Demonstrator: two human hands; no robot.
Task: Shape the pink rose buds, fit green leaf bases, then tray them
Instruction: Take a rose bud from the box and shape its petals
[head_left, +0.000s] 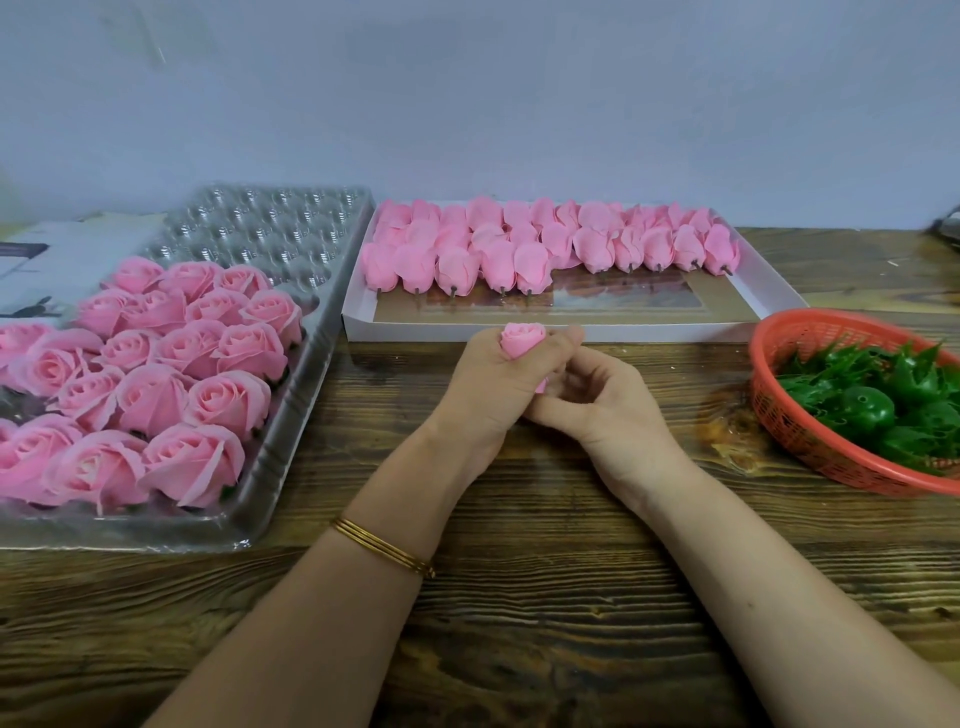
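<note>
— Your left hand is wrapped round the pink rose bud. Thumb and fingers curl about its sides, and its furled top stands up out of your fist.

— Agreed. Your right hand sits just beside the left, touching it. Its fingers curl in toward the bud's lower end, where a sliver of pink shows. Whether those fingertips actually pinch the bud, I cannot tell.

— And where do you have it?

— You hold it above the middle of the tabletop, just in front of the white box that lies along the far edge. Rows of closed buds lie on their sides in the far half of that box, dark stubs pointing toward you.

— At your left edge sits the clear tray. Opened roses fill its near part, packed petal to petal. The moulded cups at its far end catch the light.

— At your right edge you have the red basket, heaped with green leaf bases and well apart from both hands.

— You wear gold bangles on your left wrist, and both your forearms reach in from the near edge.
</note>
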